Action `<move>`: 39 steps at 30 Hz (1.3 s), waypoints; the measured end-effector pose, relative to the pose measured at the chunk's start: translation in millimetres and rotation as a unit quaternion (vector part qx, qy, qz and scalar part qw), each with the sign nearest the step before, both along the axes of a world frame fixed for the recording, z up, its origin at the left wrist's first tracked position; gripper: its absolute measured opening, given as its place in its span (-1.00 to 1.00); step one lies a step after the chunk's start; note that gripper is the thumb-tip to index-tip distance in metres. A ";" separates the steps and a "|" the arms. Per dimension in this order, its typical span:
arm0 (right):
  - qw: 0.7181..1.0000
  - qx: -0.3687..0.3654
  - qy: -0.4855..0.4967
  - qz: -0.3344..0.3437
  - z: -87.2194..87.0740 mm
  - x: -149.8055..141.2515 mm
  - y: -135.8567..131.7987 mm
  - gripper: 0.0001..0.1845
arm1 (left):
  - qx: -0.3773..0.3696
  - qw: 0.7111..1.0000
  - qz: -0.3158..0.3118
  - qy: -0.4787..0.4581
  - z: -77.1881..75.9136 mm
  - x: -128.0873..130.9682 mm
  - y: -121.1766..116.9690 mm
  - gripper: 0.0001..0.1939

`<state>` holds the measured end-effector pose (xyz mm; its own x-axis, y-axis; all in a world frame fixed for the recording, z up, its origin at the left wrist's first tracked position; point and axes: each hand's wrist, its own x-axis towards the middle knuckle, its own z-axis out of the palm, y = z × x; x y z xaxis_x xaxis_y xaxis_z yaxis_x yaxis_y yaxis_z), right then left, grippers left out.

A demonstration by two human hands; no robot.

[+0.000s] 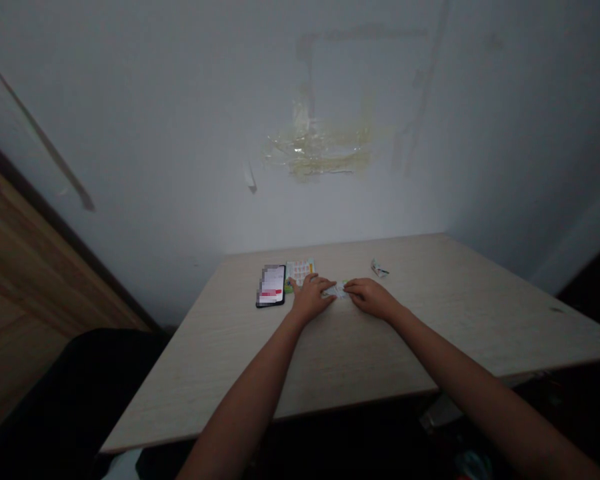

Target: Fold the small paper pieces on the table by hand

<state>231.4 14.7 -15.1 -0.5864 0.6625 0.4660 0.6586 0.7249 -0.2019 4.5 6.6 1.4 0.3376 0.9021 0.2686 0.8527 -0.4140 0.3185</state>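
A small, pale printed piece of paper [337, 289] lies on the table between my two hands. My left hand [310, 299] has its fingers partly spread, with the thumb and forefinger on the paper's left end. The right end is pinched in the closed fingers of my right hand [373, 297]. Just behind my left hand is a larger printed sheet [300, 268] with rows of small pictures, partly covered by that hand. Its left side meets a phone [271, 287] lying face up with a lit screen.
A small crumpled scrap [379, 268] lies behind my right hand. The pale wooden table [220, 373] reaches back to a grey wall [180, 133] with old tape [325, 150] on it. A dark chair-like shape [95, 373] stands left of the table.
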 end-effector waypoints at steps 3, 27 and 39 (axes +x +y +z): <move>1.000 0.005 -0.005 -0.006 0.6 1.6 0.4 -0.66 | 0.009 1.000 0.021 -0.008 0.0 -5.0 2.5 -0.72; 0.990 0.002 -0.075 -0.123 5.8 -18.4 -5.4 -0.68 | 0.035 0.999 0.000 -0.033 0.4 -0.9 1.1 -0.77; 0.983 -0.001 -0.058 -0.173 5.3 -10.7 -2.8 -0.64 | 0.037 0.999 -0.024 -0.011 -2.1 0.5 -0.2 -0.80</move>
<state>220.7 11.9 -9.8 -0.3744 0.8323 0.4087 0.8844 0.4530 -0.1125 5.0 6.4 -0.6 0.3732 0.8628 0.3411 0.8249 -0.4768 0.3036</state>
